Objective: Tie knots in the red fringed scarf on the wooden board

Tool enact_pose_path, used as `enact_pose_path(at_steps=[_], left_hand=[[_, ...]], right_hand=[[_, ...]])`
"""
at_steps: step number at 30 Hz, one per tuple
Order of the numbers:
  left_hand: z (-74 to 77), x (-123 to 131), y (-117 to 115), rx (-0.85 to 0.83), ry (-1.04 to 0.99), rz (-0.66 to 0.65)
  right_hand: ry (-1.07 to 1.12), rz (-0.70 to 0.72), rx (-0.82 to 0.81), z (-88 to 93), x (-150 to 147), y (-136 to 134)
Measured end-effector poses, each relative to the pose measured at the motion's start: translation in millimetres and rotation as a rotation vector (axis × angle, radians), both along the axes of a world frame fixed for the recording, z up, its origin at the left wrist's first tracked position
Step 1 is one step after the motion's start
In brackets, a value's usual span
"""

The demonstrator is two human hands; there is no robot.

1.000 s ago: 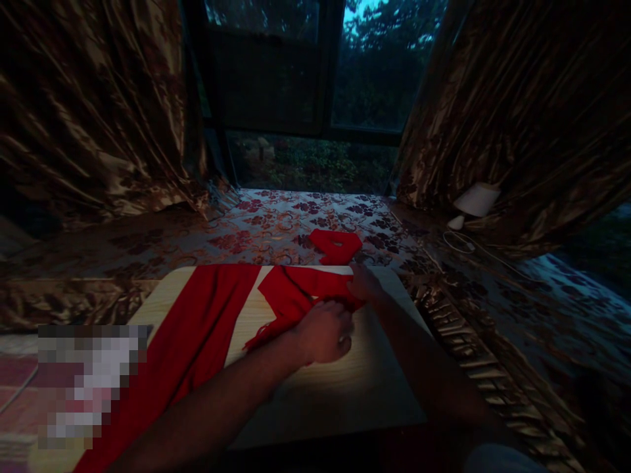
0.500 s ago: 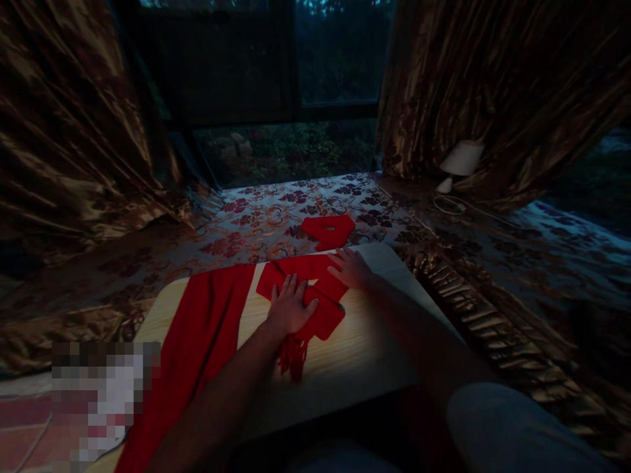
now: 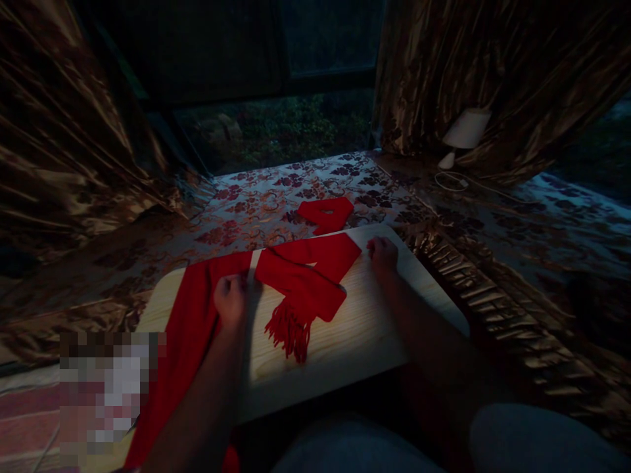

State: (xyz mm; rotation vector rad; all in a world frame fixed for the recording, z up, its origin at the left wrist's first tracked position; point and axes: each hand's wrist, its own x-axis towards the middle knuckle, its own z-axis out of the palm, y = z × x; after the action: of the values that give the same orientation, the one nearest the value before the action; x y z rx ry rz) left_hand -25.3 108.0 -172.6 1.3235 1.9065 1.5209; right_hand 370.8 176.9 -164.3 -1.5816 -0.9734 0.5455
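A red scarf (image 3: 300,279) lies folded on a light wooden board (image 3: 369,328), its fringe (image 3: 288,332) pointing toward me; a long red band (image 3: 190,341) of it runs down the board's left side. My left hand (image 3: 231,299) rests curled on that band, just left of the folded part. My right hand (image 3: 383,253) sits curled on the board at the fold's right corner. Whether either hand pinches cloth is too dark to tell. A second small folded red cloth (image 3: 326,213) lies beyond the board.
The board rests on a floral-patterned bedspread (image 3: 276,197). Shiny brown curtains (image 3: 73,131) hang left and right of a dark window (image 3: 276,125). A small white lamp (image 3: 463,135) with a cord lies at the right. My knees (image 3: 517,437) are below.
Both hands slid apart off the folded scarf: the left moved left onto the long band, the right moved right to the fold's corner. The fingers, flat before, are now curled.
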Motion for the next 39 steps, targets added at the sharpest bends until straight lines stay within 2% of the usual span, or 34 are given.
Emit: enact_pose_path(at_steps=[5, 9, 13, 22, 27, 29, 32, 35, 37, 39], left_hand=[[11.7, 25.2, -3.4, -0.153, 0.201, -0.088], [16.7, 32.0, -7.5, -0.2, 0.312, -0.116], [15.4, 30.9, -8.6, -0.2, 0.331, -0.165], [14.5, 33.2, -7.2, -0.2, 0.379, -0.184], [12.2, 33.3, -6.1, -0.163, 0.379, -0.183], [12.3, 33.3, -5.9, -0.172, 0.375, -0.186], [13.8, 33.2, -7.0, -0.171, 0.349, -0.193], [16.7, 34.7, -10.6, 0.01, 0.393, -0.221], [18.7, 37.6, -13.6, 0.164, 0.454, -0.318], [20.4, 41.6, -16.1, 0.209, 0.488, -0.459]], right_hand=[[-0.229, 0.114, 0.032, 2.2, -11.3, -7.0], [-0.314, 0.149, 0.043, 1.7, -16.1, -12.0], [-0.35, 0.164, 0.027, 2.2, -14.9, -16.5], [-0.51, 0.276, 0.107, 6.6, -29.6, -31.3], [-0.554, 0.298, 0.059, 5.3, -32.0, -32.7], [-0.615, 0.321, 0.092, 5.5, -33.2, -33.1], [-0.718, 0.493, 0.171, 8.6, -40.9, -34.8], [-0.731, 0.792, 0.149, 16.3, -55.5, -34.8], [-0.708, 0.956, 0.119, 22.9, -66.4, -33.1], [-0.682, 1.066, 0.095, 28.9, -76.6, -31.3]])
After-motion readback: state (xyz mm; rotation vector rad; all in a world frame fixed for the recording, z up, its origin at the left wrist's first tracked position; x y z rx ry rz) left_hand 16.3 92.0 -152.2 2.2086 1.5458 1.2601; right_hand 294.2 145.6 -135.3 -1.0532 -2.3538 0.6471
